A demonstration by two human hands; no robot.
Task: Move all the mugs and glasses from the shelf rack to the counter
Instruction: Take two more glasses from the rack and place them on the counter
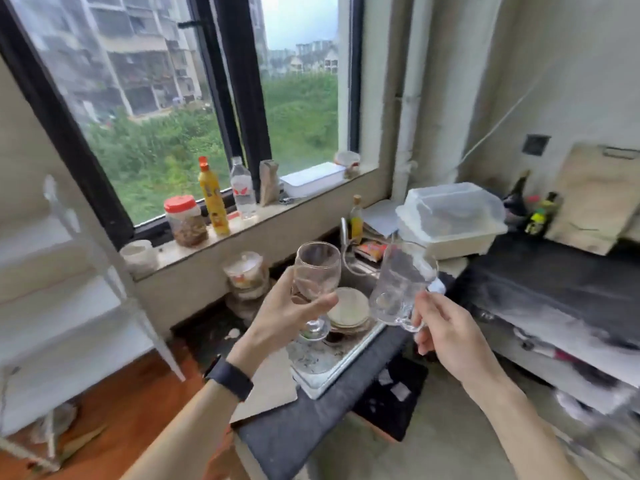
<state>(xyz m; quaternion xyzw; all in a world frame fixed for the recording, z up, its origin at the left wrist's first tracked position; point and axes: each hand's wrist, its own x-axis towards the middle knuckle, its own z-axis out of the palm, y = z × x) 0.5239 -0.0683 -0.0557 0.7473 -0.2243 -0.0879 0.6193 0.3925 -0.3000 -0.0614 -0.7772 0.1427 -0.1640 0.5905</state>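
Fingers (323, 301) of the left hand (284, 313) wrap the lower bowl and stem of a clear wine glass (317, 271), holding it upright in the air above the sink (329, 362); its foot hangs free below the palm. A dark wristband (230, 379) circles the left wrist. Right hand (446, 327) grips the handle of a clear glass mug (401, 285), fingers curled through and around the handle; the mug tilts slightly toward the left and also hangs in the air, above the sink's right edge. Neither vessel touches any surface, and the two stand near each other but apart.

Below them, the sink holds a stack of plates (348, 308) and scattered residue. To the right lies the dark desk (540, 282), carrying a translucent lidded container (450, 216) at its back corner, with a wooden cutting board (595, 199) leaning on the wall. On the windowsill (263, 230) stand a red-lidded jar (185, 220), a yellow bottle (213, 199) and a clear water bottle (242, 188). At far left is a white shelf rack (69, 271), blurred enough that its contents cannot be read with confidence.
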